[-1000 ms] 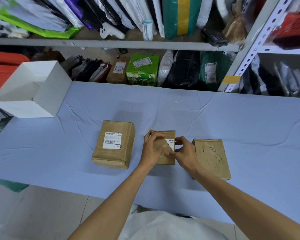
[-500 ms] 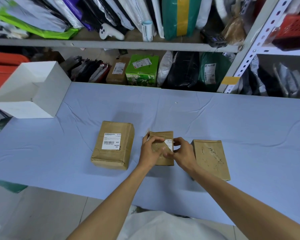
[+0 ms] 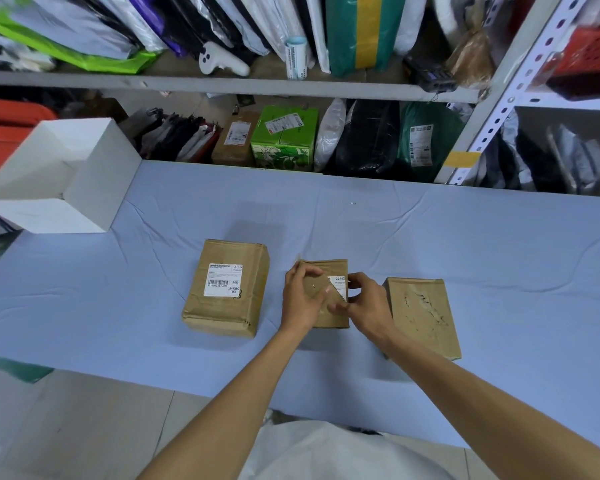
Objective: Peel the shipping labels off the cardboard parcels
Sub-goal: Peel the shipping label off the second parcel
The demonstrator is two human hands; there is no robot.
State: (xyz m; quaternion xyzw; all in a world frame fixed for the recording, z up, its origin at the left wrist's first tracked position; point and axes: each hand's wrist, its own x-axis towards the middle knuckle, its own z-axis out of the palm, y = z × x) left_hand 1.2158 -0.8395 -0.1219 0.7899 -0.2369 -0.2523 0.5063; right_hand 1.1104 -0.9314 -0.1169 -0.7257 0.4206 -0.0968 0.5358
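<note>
Three cardboard parcels in a row on the bench (image 3: 430,237), and the middle parcel (image 3: 326,313) is the one in play. The left hand (image 3: 300,296) is wrapped round its left side, pinning it. The right hand (image 3: 364,303) is pinching the white label (image 3: 338,285), which looks part-lifted at its near corner.

The left parcel (image 3: 226,287) has its label intact, while the right parcel (image 3: 421,317) is bare, its top scarred. That's the danger: pull too sharply and the label could tear or strip the cardboard skin. Ease the left hand's hold and this small parcel may slide.

Creased pale-blue cloth covers the bench. A white open box (image 3: 84,181) sits far left, and behind are shelves (image 3: 222,85) crammed with mailer bags.
</note>
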